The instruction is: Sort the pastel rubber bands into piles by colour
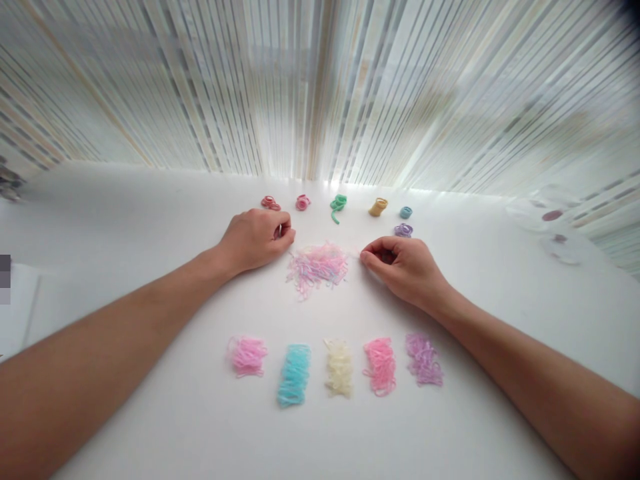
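A mixed pile of thin bands (320,265), mostly pink with paler strands, was set on the worktop (175,413) between the two hands, where it could apparently be reached from either side. By the right grip (403,270), held just beside the pile's right edge, thumb and fingertips were pressed together; whether a pale band was pinched there could not be told. The left grip (257,240) was held near the pile's upper left edge with its fingers curled and the thumb brought close to the index finger; whether the tips met, or anything was held, could not be made out.

Just behind the left hand a red coil (271,203) was placed, and just beyond the right hand a purple coil (403,230). In the far row a pink coil (303,202), a green coil (339,203) with one tail hanging loose, a yellow coil (379,207) and a blue coil (406,212) were spaced apart, seemingly so that colours were not mixed.

Nearer the body, five bundles were laid side by side, probably for the same reason: light pink (249,357), turquoise (294,375), cream (339,369), coral pink (381,367) and lilac (424,360). Behind everything, the worktop was backed by a striped curtain (300,80)
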The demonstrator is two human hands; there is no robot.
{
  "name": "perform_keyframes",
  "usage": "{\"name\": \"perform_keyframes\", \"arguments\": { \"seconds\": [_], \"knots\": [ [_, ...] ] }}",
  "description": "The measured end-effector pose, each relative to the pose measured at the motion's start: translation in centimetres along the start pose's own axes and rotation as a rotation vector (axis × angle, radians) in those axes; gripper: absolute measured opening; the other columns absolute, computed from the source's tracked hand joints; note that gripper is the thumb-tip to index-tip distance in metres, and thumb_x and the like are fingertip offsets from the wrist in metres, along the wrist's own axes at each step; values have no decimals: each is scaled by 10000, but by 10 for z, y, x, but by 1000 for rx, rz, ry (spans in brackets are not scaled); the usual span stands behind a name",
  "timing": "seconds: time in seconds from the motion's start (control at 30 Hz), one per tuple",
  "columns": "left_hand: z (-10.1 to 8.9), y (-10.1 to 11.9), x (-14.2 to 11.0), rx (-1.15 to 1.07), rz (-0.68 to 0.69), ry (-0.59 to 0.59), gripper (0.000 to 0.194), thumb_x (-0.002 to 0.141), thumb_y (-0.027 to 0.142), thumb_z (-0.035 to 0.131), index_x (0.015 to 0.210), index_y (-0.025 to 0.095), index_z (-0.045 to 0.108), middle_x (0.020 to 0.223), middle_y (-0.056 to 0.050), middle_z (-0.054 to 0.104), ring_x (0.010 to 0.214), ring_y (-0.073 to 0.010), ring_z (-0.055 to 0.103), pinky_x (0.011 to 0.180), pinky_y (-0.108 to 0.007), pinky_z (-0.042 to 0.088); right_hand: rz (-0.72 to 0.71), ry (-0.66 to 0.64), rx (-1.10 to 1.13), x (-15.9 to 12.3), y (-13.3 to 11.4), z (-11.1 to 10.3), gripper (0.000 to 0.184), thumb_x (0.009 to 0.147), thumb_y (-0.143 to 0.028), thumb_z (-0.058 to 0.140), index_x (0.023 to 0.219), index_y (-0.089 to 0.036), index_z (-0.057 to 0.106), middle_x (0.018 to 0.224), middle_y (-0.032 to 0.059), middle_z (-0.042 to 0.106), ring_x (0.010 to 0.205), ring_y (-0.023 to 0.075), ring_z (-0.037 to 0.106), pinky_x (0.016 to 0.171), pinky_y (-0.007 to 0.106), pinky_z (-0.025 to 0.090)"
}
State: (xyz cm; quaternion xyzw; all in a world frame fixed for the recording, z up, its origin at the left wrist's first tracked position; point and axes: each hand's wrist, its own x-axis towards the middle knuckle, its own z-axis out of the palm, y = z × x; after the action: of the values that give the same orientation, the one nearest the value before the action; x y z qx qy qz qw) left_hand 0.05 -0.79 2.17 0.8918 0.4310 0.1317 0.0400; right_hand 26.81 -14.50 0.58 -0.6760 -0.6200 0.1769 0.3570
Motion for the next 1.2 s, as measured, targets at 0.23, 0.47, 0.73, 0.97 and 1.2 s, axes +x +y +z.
{"name": "perform_keyframes", "arguments": {
  "seconds": [0.23,0.47,0.73,0.97,1.2],
  "knots": [
    [0,0,0,9,1,-2,225,945,376,567,825,217,671,845,-46,774,783,-242,682,667,-356,329,2,18,6,0,0,2,245,816,-385,667,784,-177,793,657,44,711,581,163,550,619,336,421],
    [0,0,0,20,8,6,243,947,386,558,836,218,692,853,-55,777,794,-257,693,675,-367,350,-22,4,-20,0,0,0,254,816,-385,672,801,-171,808,655,40,711,572,158,538,623,336,426],
    [0,0,0,19,1,4,258,939,403,540,843,224,699,855,-56,771,794,-257,686,678,-368,358,-14,0,-25,0,0,0,234,829,-374,685,811,-177,809,669,39,714,586,165,563,633,335,436],
    [-1,1,0,7,-2,-3,250,940,397,550,837,221,694,859,-56,776,785,-245,680,681,-356,368,-20,0,-38,-1,-1,0,212,834,-353,687,806,-179,805,656,33,704,582,162,555,639,333,437],
    [-1,1,0,16,6,1,245,951,389,557,835,223,694,868,-55,792,794,-255,701,665,-360,373,-36,-3,-41,0,-1,-2,206,834,-349,692,811,-178,805,659,37,714,584,164,561,633,328,447]
  ]
}}
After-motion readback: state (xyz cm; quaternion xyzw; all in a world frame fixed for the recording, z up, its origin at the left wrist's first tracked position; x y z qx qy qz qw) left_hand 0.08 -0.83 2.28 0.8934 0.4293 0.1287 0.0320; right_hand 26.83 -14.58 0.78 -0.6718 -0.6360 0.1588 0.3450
